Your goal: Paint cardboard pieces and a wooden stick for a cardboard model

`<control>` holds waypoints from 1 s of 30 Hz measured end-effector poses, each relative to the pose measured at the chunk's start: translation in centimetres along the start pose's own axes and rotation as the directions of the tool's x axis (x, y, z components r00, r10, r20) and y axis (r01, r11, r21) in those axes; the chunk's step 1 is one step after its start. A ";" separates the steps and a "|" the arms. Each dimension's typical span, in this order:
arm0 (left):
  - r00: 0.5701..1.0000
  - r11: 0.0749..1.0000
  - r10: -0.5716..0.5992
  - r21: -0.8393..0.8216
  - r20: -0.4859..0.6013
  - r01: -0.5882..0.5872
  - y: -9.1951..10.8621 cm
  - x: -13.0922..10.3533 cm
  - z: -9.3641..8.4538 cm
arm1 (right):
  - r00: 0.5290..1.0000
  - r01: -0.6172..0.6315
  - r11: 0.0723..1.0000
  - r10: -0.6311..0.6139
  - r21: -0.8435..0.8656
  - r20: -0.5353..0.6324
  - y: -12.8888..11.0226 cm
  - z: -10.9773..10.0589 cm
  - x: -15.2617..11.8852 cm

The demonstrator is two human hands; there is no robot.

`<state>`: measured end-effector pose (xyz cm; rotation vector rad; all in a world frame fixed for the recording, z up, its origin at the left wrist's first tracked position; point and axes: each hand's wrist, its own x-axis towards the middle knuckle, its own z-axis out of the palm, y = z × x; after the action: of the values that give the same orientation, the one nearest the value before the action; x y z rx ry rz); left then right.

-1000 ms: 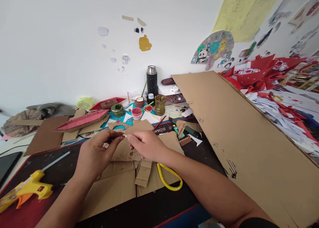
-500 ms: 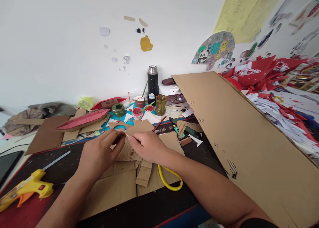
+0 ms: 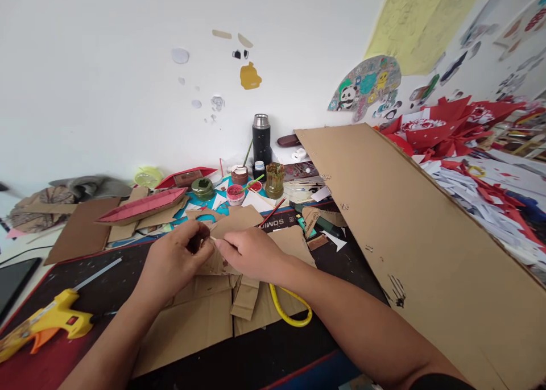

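Note:
My left hand (image 3: 177, 256) is closed, thumb and fingers pinched around something small that its own fingers mostly hide. Close beside it, my right hand (image 3: 251, 252) is closed too, its thumb and forefinger on a thin, pale, stick-like piece (image 3: 214, 240) whose tip shows between the hands. Both hands hover over cut cardboard pieces (image 3: 200, 310) on the dark table. A folded cardboard strip (image 3: 246, 297) lies under the right wrist, next to a yellow loop (image 3: 294, 316) of tube or cord.
A yellow glue gun (image 3: 55, 322) lies at left. Behind the hands are a pink-topped cardboard boat (image 3: 143, 205), paint jars (image 3: 235, 194), a black flask (image 3: 261, 140) and a glass jar (image 3: 274, 181). A large cardboard sheet (image 3: 418, 242) leans across the right side.
My left fingers have shifted slightly, opening a small gap at the fingertips. The right fingertips have moved a little down. Everything else stays in place.

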<state>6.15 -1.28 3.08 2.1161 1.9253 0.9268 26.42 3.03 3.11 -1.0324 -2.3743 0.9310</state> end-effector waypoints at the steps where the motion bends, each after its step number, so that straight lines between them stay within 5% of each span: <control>1: 1.000 1.000 -0.014 -0.011 0.008 0.014 0.0 0.1 0.0 | 1.000 0.002 1.000 -0.002 -0.015 -0.002 0.0 0.0 0.0; 11: 0.998 0.995 -0.056 0.081 -0.019 0.057 0.1 0.1 0.2 | 1.000 0.009 0.998 -0.010 -0.058 -0.012 0.4 0.2 0.3; 17: 0.997 0.996 -0.061 0.056 -0.047 0.063 -0.2 0.0 0.3 | 0.999 -0.051 0.981 0.049 0.188 0.017 0.6 0.2 0.4; 22: 0.994 0.993 -0.089 -0.079 -0.057 0.084 -0.2 0.1 0.2 | 0.978 -0.201 0.837 0.139 0.509 0.158 1.3 0.9 0.6; 30: 0.993 0.911 -0.100 -0.394 0.067 0.119 0.0 0.4 -2.0 | 0.963 -0.261 0.609 0.109 0.749 0.247 0.6 -0.2 0.5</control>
<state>5.12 -1.47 4.85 1.7619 1.6415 1.1235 26.45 3.77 2.87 -0.8389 -1.6349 1.9696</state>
